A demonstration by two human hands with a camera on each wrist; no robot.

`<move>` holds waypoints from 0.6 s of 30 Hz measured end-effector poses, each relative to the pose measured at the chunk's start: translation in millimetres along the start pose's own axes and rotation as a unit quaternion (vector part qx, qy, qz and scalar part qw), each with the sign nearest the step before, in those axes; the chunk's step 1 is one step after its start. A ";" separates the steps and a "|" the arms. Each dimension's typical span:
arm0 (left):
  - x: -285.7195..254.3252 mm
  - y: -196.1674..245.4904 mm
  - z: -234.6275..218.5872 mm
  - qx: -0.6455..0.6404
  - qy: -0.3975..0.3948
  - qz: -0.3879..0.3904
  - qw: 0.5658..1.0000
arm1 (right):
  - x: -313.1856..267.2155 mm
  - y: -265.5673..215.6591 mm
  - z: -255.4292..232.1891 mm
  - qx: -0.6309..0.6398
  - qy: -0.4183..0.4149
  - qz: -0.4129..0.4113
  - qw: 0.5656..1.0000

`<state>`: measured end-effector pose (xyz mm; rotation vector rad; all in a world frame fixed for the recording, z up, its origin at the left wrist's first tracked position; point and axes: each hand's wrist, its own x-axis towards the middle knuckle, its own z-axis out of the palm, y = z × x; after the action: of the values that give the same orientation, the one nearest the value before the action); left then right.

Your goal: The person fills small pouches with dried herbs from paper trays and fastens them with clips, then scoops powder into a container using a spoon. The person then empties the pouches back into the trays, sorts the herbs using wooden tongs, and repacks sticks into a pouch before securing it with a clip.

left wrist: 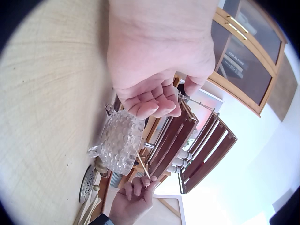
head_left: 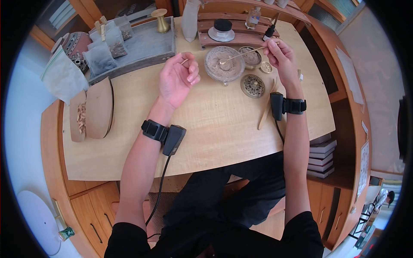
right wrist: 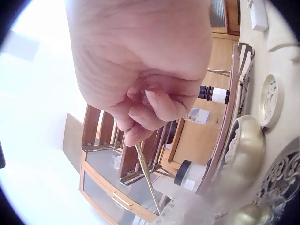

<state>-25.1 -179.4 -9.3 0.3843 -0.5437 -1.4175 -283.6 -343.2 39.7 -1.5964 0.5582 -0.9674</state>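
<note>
My right hand pinches the upper end of a thin brass spoon between thumb and fingers. The small round tip of the spoon lies over the grey-brown ash in a textured glass bowl. In the right wrist view the spoon's shaft slants down from the fingertips toward the blurred glass. Left of the bowl, my left hand hovers palm up with loosely curled fingers and nothing visible in them. The left wrist view shows the footed glass bowl just past its fingers.
Beside the bowl are a brass pot of ash, a brass mould and a pierced brass lid. Wooden tongs lie to the right. Behind stands a wooden rack with a black-lidded jar. A grey tray is at left.
</note>
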 end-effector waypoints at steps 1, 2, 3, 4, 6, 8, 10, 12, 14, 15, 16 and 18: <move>-0.2 0.2 0.6 -0.002 -0.001 -0.002 1.000 | -0.8 -2.7 2.4 -0.005 -0.008 -0.014 1.000; -0.4 0.4 1.0 -0.004 -0.003 -0.004 1.000 | -1.9 -4.3 5.1 -0.010 -0.015 -0.029 0.999; -0.5 0.4 1.1 -0.003 -0.002 -0.003 1.000 | -2.9 -4.3 8.2 -0.008 -0.017 -0.029 0.999; -0.3 0.2 1.0 -0.004 0.000 -0.003 1.000 | -3.8 -4.2 11.6 -0.037 -0.032 -0.057 0.997; -0.1 0.2 0.9 -0.005 0.002 -0.003 1.000 | -5.9 -4.8 16.1 -0.066 -0.049 -0.084 0.993; 0.1 0.1 0.9 -0.005 0.004 -0.002 1.000 | -7.9 -6.2 18.2 -0.128 -0.074 -0.089 0.985; 0.0 -0.1 1.0 -0.004 0.004 -0.001 1.000 | -9.1 -7.4 16.3 -0.132 -0.076 -0.084 0.985; -0.2 -0.2 1.4 -0.004 0.004 -0.001 1.000 | -9.3 -8.5 13.0 -0.136 -0.078 -0.079 0.984; -0.3 -0.2 2.2 0.000 0.008 0.000 1.000 | -8.5 -10.0 10.4 -0.092 -0.083 -0.088 0.988; -0.3 -0.2 2.3 0.000 0.008 0.000 1.000 | -8.5 -10.4 10.9 -0.092 -0.083 -0.088 0.988; -0.2 -0.2 2.3 0.000 0.007 -0.001 1.000 | -8.6 -10.9 11.9 -0.072 -0.072 -0.090 0.991; -0.1 -0.2 1.9 0.000 0.007 0.000 1.000 | -8.9 -11.3 11.3 -0.053 -0.060 -0.093 0.992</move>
<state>-26.3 -179.2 -7.9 0.3936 -0.5327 -1.4148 -280.8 -326.9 47.6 -1.8136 0.3882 -0.9838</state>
